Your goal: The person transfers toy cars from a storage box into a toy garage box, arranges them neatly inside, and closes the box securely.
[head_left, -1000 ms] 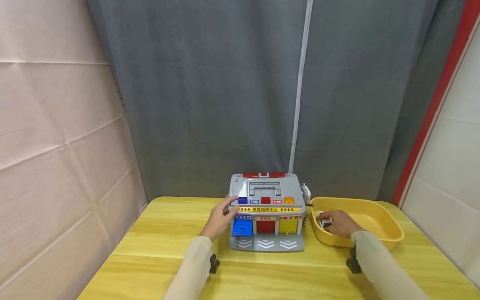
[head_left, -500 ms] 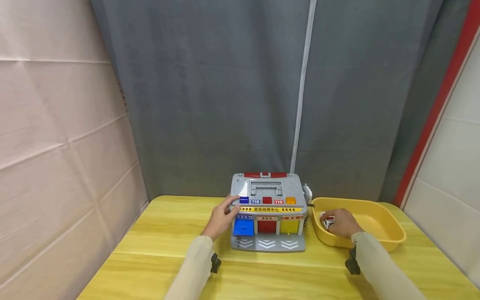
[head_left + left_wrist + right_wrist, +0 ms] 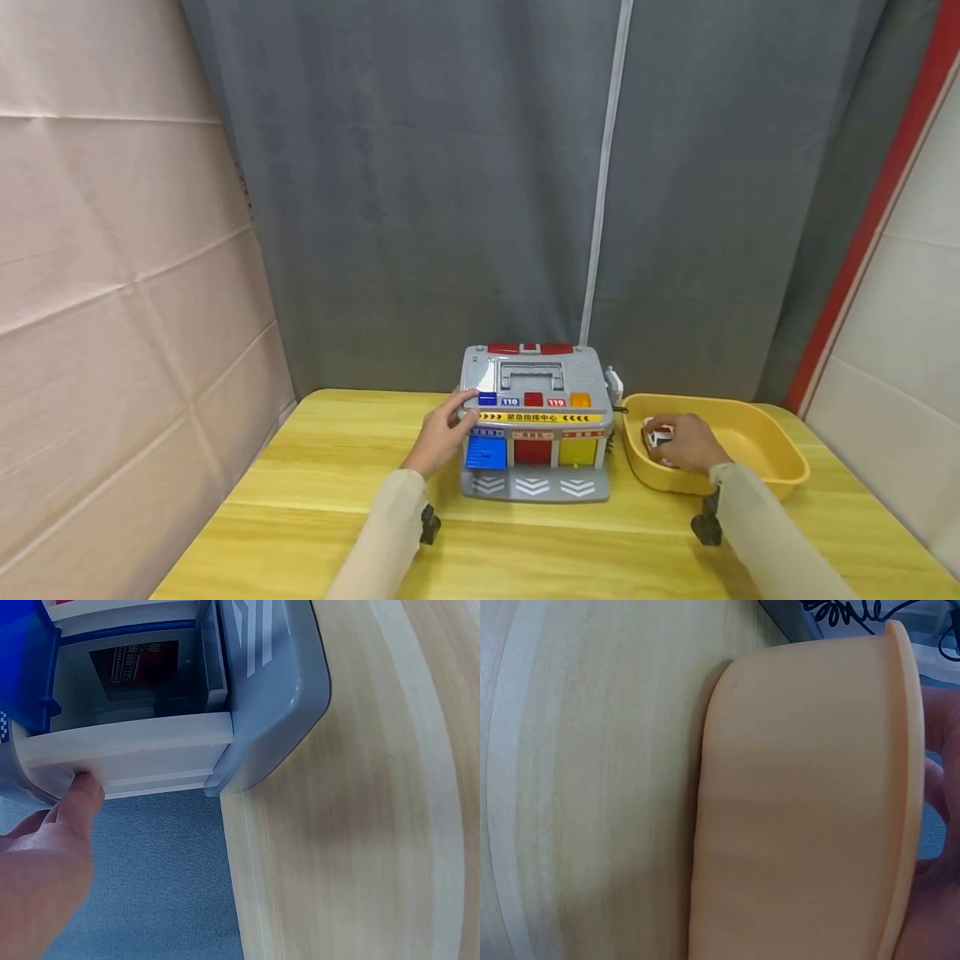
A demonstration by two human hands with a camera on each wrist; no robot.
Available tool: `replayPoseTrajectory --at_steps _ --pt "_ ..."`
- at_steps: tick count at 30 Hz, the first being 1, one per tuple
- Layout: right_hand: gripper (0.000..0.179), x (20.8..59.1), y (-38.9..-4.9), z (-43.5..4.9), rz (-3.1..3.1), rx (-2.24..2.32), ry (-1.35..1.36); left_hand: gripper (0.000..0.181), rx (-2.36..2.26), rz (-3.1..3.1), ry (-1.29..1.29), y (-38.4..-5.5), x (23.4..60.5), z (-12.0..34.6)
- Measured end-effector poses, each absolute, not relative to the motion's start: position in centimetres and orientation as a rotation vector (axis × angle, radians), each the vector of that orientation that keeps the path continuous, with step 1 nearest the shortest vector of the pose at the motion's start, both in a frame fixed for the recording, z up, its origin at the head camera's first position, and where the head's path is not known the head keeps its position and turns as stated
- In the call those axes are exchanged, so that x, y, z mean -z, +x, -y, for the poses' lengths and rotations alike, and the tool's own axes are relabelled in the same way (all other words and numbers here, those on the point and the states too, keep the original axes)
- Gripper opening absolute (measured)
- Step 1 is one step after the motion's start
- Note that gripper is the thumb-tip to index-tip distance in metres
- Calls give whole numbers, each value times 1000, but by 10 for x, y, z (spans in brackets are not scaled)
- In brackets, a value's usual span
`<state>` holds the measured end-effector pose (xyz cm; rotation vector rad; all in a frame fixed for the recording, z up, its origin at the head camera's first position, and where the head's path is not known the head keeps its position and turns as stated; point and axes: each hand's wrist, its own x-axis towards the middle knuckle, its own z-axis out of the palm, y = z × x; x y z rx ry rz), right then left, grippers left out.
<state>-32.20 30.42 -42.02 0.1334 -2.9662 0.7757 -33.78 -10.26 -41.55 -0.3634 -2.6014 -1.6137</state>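
Note:
A grey toy rescue station (image 3: pixel 528 379) stands on the table, with a blue, a red and a yellow garage door along its front. The blue door (image 3: pixel 486 454) is swung outward, and the left wrist view looks into the bay behind it. My left hand (image 3: pixel 440 433) rests on the station's left side, forefinger by the blue roof button (image 3: pixel 487 399) and a fingertip against the side wall. Inside the yellow basin (image 3: pixel 757 446), my right hand (image 3: pixel 688 443) holds a small white-and-red toy car (image 3: pixel 660 436), partly covered by the fingers. In the right wrist view, the basin wall hides most of that hand.
The wooden table (image 3: pixel 322 492) reaches forward from a grey curtain (image 3: pixel 435 208). A white piece (image 3: pixel 613 385) and a dark coiled cord (image 3: pixel 840 611) are at the station's right side, close to the basin's left rim.
In the basin, the toy car has turned and shifted slightly rightward in my right hand's fingers. My left hand keeps its place on the station.

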Motion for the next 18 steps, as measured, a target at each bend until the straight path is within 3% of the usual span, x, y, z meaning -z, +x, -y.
replayPoseTrajectory --at_steps 18 --pt "46 398 -307 -296 2924 -844 133 41 1629 2599 -363 -338 415 103"
